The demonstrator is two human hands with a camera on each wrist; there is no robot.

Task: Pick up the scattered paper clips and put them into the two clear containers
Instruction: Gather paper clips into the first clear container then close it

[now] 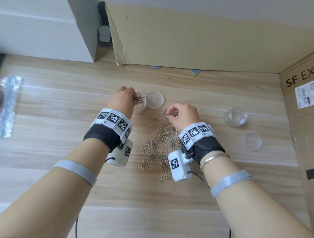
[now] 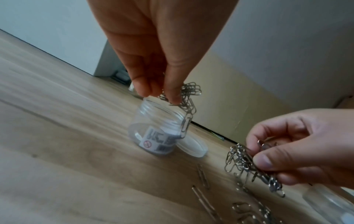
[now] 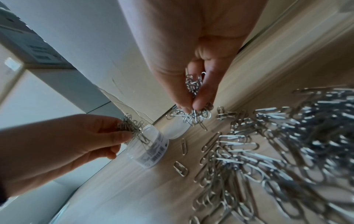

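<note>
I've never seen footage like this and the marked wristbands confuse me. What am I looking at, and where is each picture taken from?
No machine here: a person sorts paper clips bare-handed, wearing tracking bands and small cameras. One picture comes from a head camera looking down; the other two look along each wrist at the fingers.

On the wooden table lies a pile of paper clips. The left hand pinches a bunch of clips over the open labelled jar, whose lid lies beside it. The right hand pinches a second bunch just above the pile. A second jar and its lid sit to the right.
</note>
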